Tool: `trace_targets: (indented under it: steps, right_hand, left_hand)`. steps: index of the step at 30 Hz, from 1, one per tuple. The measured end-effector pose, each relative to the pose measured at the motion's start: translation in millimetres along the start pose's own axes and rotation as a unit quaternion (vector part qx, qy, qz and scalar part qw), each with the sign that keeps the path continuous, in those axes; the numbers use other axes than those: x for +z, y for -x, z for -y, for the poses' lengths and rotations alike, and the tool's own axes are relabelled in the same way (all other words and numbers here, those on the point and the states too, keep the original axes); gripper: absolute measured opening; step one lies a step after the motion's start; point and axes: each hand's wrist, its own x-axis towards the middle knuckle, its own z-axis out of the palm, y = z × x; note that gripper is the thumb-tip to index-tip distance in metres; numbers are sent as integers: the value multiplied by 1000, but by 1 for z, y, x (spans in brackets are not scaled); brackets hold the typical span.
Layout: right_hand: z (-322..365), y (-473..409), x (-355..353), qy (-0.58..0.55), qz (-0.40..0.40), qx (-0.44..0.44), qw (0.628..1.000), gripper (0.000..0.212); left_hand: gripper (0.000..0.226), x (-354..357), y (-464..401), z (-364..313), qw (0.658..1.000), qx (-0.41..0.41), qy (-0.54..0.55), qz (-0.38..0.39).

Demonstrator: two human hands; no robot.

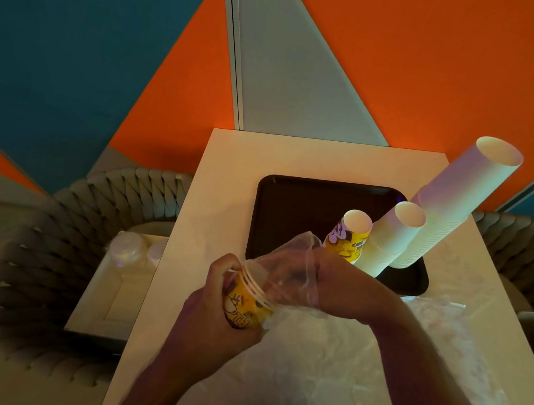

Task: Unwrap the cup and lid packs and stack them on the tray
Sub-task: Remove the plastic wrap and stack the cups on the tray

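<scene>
1. Cups [245, 303], yellow and printed, sat in my left hand [212, 316], fingers curled round them; my right hand [332, 286] pinched their clear wrap [287, 271].
2. Three unwrapped stacks stood on the tray [292, 205]; lids [127, 248] waited beside the table [229, 171].

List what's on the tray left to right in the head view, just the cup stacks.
Yellow printed cup stack → shorter white cup stack → tall white cup stack. All three stand at the right end of the black tray.
</scene>
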Motion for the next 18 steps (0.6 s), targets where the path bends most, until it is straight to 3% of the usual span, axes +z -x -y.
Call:
trace_targets:
  steps: [7,11,15,18]
  right_hand:
    - [-8,-6,9,-51,32,1,998,24]
    - [-7,-7,8,-67,35,-13,997,7]
    - [-5,-5,5,-76,15,-14,997,11]
    - [-5,2,-4,-106,-42,22,993,21]
  left_hand:
    - [92,3,-1,0,1000,8,1,9]
    - [92,3,-2,0,1000,3,3,17]
    - [89,3,-2,0,1000,-1,2,17]
    - [81,0,1,2,1000,-4,11,11]
